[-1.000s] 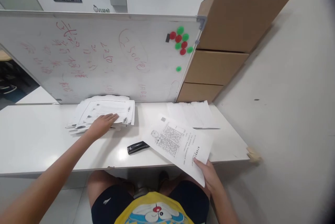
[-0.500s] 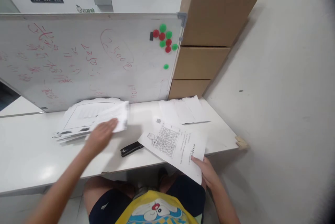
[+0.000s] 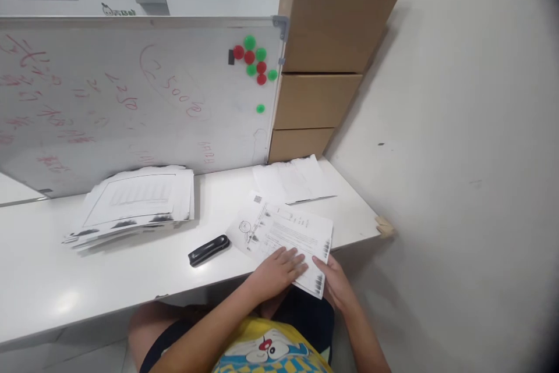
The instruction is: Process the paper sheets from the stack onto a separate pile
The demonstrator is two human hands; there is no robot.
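At the table's front edge, my right hand [image 3: 334,280] grips the right side of some printed paper sheets [image 3: 292,230], thumb on top. My left hand [image 3: 282,268] lies on the top sheet with its fingers stretched out. The top sheet covers most of another sheet beneath it, whose left corner shows a round drawing and a square code. Left of these sheets rests a black stapler [image 3: 208,250], touched by neither hand. Farther left, a thick stack of papers [image 3: 140,195] sits in front of the whiteboard.
More papers [image 3: 297,180] lie behind the held sheets. A whiteboard [image 3: 174,88] with red writing and round magnets stands along the back of the white table [image 3: 131,274]. Stacked cardboard boxes [image 3: 317,99] rise at its right end, near the wall [image 3: 458,157].
My left hand has come right from the paper stack, and a sheet from there now lies over the one in my right hand. The view has shifted slightly right.
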